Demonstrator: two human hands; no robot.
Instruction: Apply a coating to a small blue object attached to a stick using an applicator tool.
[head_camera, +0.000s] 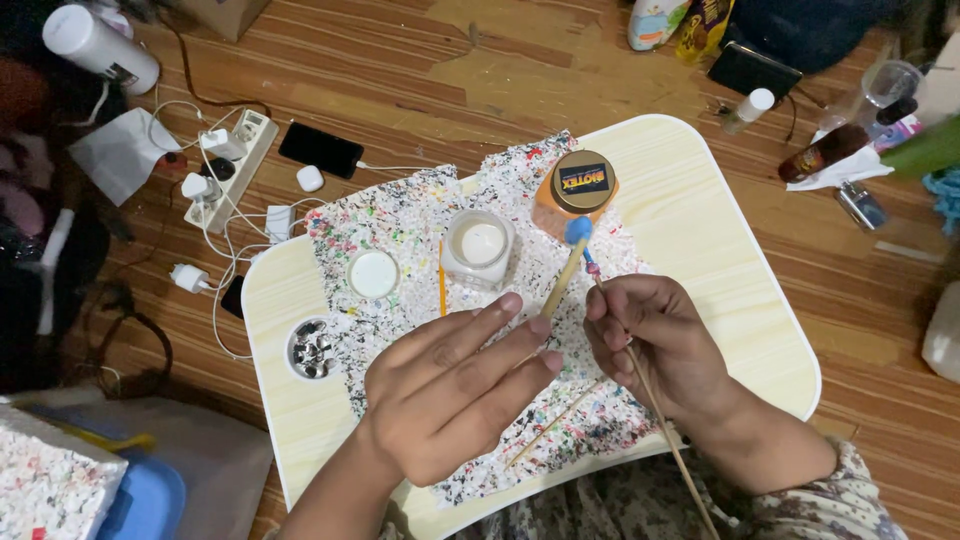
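Blue tips the wooden stick that the left hand pinches between its fingertips, the other fingers stretched flat. The right hand is clenched around a thin skewer with small beads near its top, touching the blue tip. Just beyond the hands, on a speckled sheet over the pale desk, stand an orange jar, an open glass jar and a white lid. Between the jar and the lid lies 1 orange stick.
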